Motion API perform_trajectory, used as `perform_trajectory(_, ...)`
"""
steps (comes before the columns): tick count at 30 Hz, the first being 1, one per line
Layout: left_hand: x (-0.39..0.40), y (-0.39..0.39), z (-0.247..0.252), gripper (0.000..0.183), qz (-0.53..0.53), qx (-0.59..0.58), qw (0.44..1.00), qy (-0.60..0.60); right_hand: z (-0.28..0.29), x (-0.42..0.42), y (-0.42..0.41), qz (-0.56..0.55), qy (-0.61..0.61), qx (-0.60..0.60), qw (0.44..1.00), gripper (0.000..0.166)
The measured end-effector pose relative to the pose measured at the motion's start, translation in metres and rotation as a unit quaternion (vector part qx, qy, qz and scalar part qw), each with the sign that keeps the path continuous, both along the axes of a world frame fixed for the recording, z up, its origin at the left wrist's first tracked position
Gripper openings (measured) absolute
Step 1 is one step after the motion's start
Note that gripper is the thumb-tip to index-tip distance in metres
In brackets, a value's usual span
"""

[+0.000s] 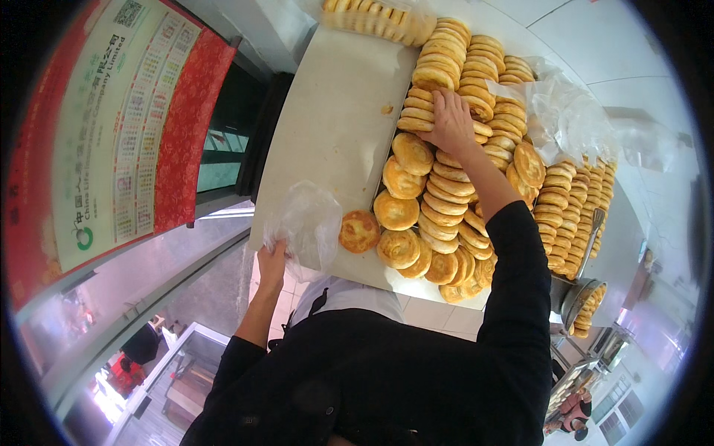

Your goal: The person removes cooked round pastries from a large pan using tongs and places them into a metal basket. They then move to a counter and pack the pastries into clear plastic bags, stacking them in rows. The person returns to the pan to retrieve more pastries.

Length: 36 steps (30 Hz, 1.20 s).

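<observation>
My left hand (271,262) grips the edge of a clear plastic bag (312,220) at the table's near left corner. The bag looks slack, with no bread seen in it. Farther off, my right hand (450,120) reaches over a row of round golden flatbreads (418,110), its fingers curled at the row's end; whether they grip a bread is hidden. Several long rows of stacked flatbreads (446,195) lie around and under my right forearm. One browned flatbread (359,231) lies flat between the bag and the rows, touching or nearly touching its neighbours.
A bagged row of breads (379,19) lies at the table's far edge. Crumpled plastic bags (572,114) cover part of the rows at right. Metal tongs (592,237) stand by a metal pot (577,304). A red calendar (181,111) hangs at left. People appear small in the background.
</observation>
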<state>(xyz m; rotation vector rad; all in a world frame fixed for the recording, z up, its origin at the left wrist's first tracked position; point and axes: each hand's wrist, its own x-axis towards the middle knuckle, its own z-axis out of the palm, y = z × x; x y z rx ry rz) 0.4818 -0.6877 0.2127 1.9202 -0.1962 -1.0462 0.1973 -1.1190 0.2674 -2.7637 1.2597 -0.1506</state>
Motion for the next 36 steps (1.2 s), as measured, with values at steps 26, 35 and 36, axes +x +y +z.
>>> perform_trajectory(26, -0.040, -0.091, 0.114, 0.076, -0.387, -0.133, 0.820, -0.400, 0.037, -0.047, 0.027, -0.128, -0.237, 0.069, 0.961, 0.088)
perform_trajectory(35, -0.125, -0.375, 0.065, 0.058, -0.423, -0.325, 0.782, -0.322, 0.072, -0.129, 0.194, -0.382, -0.778, 0.313, 0.388, 0.064)
perform_trajectory(36, -0.136, -0.411, 0.059, 0.060, -0.435, -0.297, 0.777, -0.344, 0.071, -0.135, 0.208, -0.389, -0.787, 0.320, 0.357, 0.066)
